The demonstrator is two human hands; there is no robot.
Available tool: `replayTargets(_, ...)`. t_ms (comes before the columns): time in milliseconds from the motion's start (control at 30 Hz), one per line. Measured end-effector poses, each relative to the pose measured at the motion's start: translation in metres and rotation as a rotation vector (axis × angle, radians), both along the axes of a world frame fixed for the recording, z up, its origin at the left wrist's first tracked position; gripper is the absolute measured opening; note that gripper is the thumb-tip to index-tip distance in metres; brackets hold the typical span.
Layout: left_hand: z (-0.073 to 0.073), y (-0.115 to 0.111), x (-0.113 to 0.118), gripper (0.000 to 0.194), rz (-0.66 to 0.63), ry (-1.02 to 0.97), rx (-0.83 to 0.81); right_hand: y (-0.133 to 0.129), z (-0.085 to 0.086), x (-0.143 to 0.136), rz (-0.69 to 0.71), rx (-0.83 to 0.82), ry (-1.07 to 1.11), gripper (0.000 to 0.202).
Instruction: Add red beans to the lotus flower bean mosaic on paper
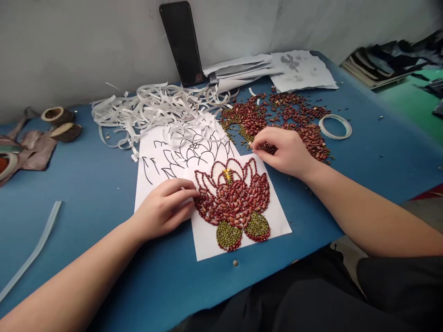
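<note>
A white sheet (277, 227) bears a flower made of dark red beans (238, 203), with two round patches of green beans (229, 235) below and a few yellow pieces (227, 174) near the top. My left hand (169, 205) rests at the sheet's left side, fingers loosely bent and apart, fingertips touching the flower's left edge. Above the sheet's upper right corner, my right hand (285, 150) is closed in a pinch beside the loose pile of red and green beans (249, 121). Whatever lies between its fingertips is too small to make out.
Behind lie a sheet with a black line drawing (162, 159) and a heap of white paper strips (138, 110). A black phone (182, 44) leans on the wall. A tape ring (335, 127) lies right; wooden rings (57, 115) and a pale strip (38, 246) lie left.
</note>
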State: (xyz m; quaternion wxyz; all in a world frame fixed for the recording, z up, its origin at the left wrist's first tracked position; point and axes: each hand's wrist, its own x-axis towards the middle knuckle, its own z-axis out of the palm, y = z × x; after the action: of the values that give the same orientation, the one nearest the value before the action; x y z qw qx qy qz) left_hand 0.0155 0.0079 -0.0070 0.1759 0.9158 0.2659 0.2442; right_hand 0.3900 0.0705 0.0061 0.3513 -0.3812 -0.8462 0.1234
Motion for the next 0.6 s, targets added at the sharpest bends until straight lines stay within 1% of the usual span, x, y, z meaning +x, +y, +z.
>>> replayTargets(167,0.000,-0.001,-0.001,0.030,0.002,-0.010,-0.001,-0.009,-0.001,-0.015,0.178,-0.073,0.024,0.015)
replayTargets(333,0.005,0.000,0.003,0.028,0.010,-0.002,0.001,-0.016,-0.003,-0.030,0.312,-0.129,0.023,0.018)
replayTargets(467,0.009,0.000,0.005,0.026,0.009,0.005,0.009,-0.017,-0.003,-0.033,0.351,-0.169,0.011,0.018)
replayTargets(600,0.011,-0.001,0.005,0.027,0.012,0.011,0.000,-0.017,-0.003,-0.031,0.314,-0.224,0.007,0.013)
